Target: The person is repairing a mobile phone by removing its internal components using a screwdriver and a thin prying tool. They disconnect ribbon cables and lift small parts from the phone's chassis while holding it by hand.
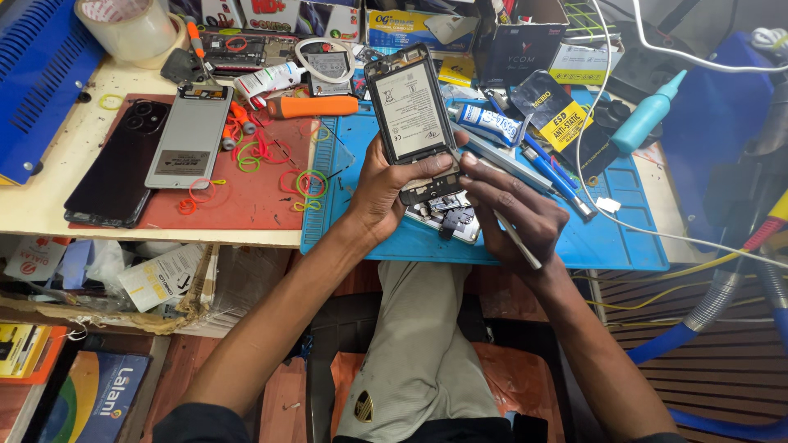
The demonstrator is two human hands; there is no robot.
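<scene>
Nearest the camera is the person's knee (423, 328) in grey cloth, rising between the two forearms toward the edge of the table (49, 201). Just beyond it the two hands meet over a blue mat (624, 238).

The left hand (386, 193) is closed around the lower end of an opened phone (412, 115), thumb pressed across its bottom edge and fingers wrapped behind. The phone is tilted up off the mat with its back cover off, showing a pale battery panel. Its long axis runs from about 6 o'clock at the palm to about 12 o'clock, leaning slightly to 11.

The right hand (513, 209) sits just beside the phone's lower end, at about 4 o'clock from it. It is pinched shut on a thin metal tool (517, 238), whose shaft runs from the fingertips near the phone's bottom edge back out toward 4 o'clock past the wrist. The tip seems to touch the phone's lower right corner, though the fingers hide the exact contact.

Under the hands, on the mat, lies a small cluster of loose phone parts (455, 217). At 10 o'clock from the hands, well apart, a dark phone (115, 164) and a grey back plate (190, 138) rest on a red mat (246, 197) among coloured rubber bands (305, 182).
</scene>
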